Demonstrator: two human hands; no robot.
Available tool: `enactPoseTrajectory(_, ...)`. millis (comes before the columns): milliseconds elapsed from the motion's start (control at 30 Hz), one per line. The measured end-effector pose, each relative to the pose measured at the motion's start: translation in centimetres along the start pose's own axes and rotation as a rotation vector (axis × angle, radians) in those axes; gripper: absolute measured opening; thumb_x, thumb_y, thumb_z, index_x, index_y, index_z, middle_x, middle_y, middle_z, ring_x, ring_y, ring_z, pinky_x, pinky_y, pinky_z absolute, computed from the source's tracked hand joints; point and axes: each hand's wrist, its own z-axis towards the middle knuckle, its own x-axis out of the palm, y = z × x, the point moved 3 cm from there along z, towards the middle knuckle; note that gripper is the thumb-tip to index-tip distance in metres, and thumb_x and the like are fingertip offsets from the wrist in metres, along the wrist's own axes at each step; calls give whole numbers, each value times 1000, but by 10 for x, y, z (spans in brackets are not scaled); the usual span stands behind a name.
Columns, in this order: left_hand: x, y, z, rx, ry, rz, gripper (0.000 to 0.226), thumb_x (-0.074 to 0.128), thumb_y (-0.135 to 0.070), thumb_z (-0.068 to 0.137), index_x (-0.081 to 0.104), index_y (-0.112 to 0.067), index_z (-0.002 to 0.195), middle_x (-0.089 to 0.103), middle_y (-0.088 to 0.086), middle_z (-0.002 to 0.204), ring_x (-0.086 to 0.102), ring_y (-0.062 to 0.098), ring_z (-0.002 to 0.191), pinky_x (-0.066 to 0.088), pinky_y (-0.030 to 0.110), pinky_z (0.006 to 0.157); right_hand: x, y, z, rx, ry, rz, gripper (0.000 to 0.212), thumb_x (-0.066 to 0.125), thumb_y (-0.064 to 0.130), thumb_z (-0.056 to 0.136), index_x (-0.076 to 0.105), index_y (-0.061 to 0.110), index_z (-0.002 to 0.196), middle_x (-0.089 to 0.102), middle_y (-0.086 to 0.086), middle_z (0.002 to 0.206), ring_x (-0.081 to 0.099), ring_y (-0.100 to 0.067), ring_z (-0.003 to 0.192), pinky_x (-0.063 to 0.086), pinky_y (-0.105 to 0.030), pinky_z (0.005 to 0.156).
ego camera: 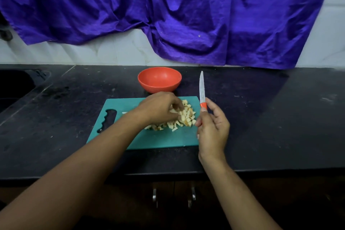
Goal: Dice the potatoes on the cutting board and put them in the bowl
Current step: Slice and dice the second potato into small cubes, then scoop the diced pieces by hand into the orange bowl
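Potatoes under left hand; right hand holds knife; bowl behind.

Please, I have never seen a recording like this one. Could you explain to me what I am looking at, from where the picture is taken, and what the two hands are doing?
There is no machine here: a person works with two bare hands. The single picture comes from a camera worn on the person's head, looking forward and down. On the black countertop lies a teal plastic cutting board with a pile of pale diced potato pieces. Behind the board stands a round orange bowl, which looks empty. The left hand reaches into the pile, its fingers curled around some pieces. The right hand holds a small knife with an orange handle, with the blade pointing away from the person. A purple cloth hangs on the wall behind.
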Motion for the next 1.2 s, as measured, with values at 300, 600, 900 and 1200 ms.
enactPoseTrajectory(300, -12, 21, -9, -72, -22, 16, 17, 70, -24, 89, 78, -37, 96, 72, -23, 99, 61, -3, 86, 43, 22, 68, -2, 1, 0, 57, -26, 15, 26, 59, 13, 103, 70, 28, 121, 55, -6, 66, 42, -9, 52, 38, -22, 47)
enactPoseTrajectory(600, 12, -20, 27, 156, 68, -2, 23, 75, -40, 83, 76, -37, 106, 66, -16, 107, 55, 9, 102, 51, 37, 90, -43, 21, 51, 65, -48, -621, 13, 67, 18, 96, 76, 26, 101, 70, 9, 72, 61, -3, 62, 46, -23, 57)
enactPoseTrajectory(900, -2, 16, 3, 48, -10, -204, 16, 75, -34, 89, 76, -48, 97, 69, -20, 101, 56, -3, 98, 52, 31, 86, -38, 22, 58, -27, 241, -1448, 6, 60, 32, 96, 66, 31, 96, 63, 7, 94, 61, -15, 77, 49, -32, 63)
enactPoseTrajectory(1200, -35, 65, -48, -306, -34, -291, 41, 80, -51, 81, 70, -34, 116, 68, -13, 102, 63, 2, 84, 50, 28, 76, 28, 13, 89, 52, 610, -1222, 50, 63, 51, 96, 56, 26, 139, 58, -2, 120, 60, -19, 109, 51, -39, 94)
